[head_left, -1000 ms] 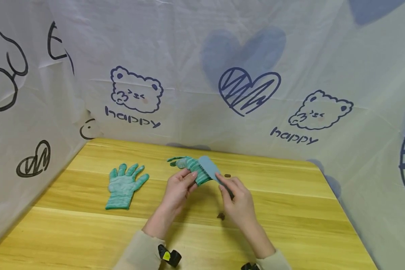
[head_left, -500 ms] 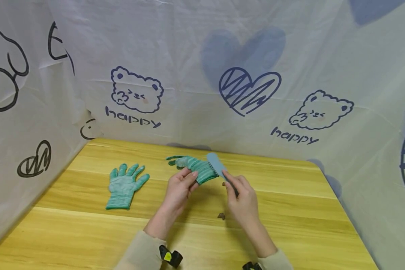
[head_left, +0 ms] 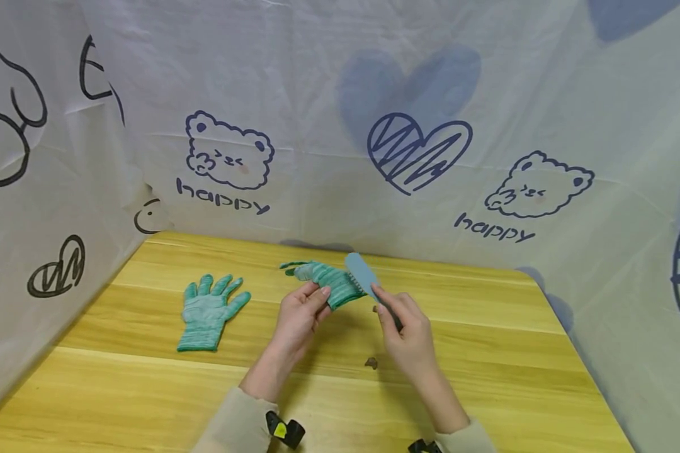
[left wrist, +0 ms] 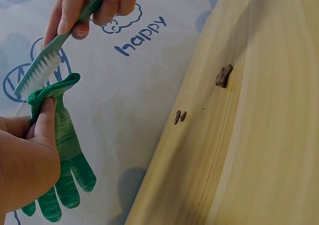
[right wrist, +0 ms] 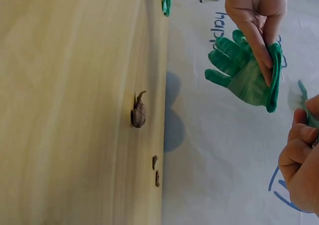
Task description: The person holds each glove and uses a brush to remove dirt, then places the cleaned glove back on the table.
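Note:
My left hand (head_left: 301, 319) pinches a green-and-white knit glove (head_left: 342, 284) by its cuff, holding it above the table with its fingers pointing left in the head view. In my right hand (head_left: 409, 333) is a blue-green brush (head_left: 361, 272), gripped by its handle. White bristles show on the brush (left wrist: 42, 70) in the left wrist view, close to the cuff of the glove (left wrist: 67, 135). In the head view the bristles appear to meet the cuff. A matching glove (head_left: 205, 314) lies flat on the table to the left, fingers pointing away.
A brown crumb-like lump (head_left: 371, 363) lies on the wooden table (head_left: 487, 377) between my forearms. Two smaller brown bits (left wrist: 180, 116) lie farther off. Behind the table and along its sides hangs a white cloth (head_left: 317, 126) with printed drawings.
My right hand has moved slightly right and away from me, taking the brush along the held glove toward its cuff edge. The left hand and the flat glove have stayed put.

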